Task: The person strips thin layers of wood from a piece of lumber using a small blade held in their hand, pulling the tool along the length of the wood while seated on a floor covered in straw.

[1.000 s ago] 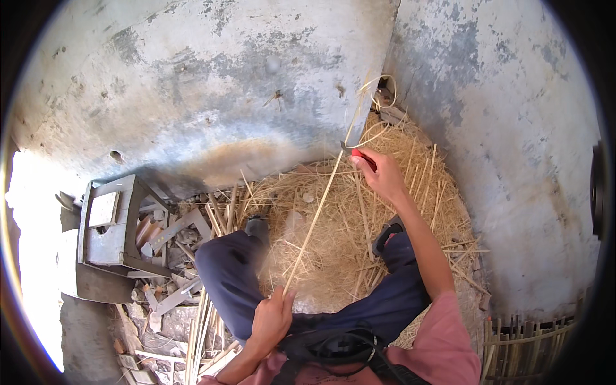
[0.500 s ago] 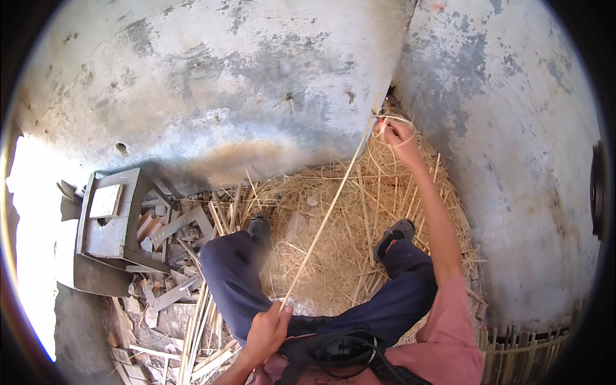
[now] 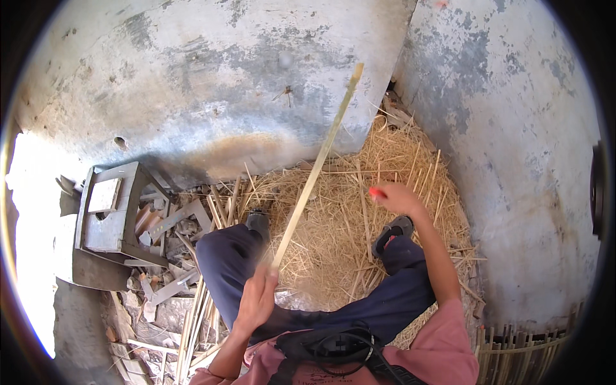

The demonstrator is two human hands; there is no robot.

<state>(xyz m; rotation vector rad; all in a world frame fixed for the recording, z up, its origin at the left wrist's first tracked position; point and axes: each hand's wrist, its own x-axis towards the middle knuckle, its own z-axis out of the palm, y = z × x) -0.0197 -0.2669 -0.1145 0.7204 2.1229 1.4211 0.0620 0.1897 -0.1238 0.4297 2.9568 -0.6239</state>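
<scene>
1. The left hand (image 3: 258, 299) is gripping the lower end of a pale strip (image 3: 317, 168), which is slanting up over the straw-coloured shavings (image 3: 343, 221).
2. The right hand (image 3: 400, 199) is clasping a red handle (image 3: 377, 192) above the shavings, well apart from the strip.

No text can be read. Dark lettering (image 3: 324, 380) is printed across the front of the pink shirt (image 3: 443, 343), at the lower edge of the view, where it is shown too small and blurred to be made out.
</scene>
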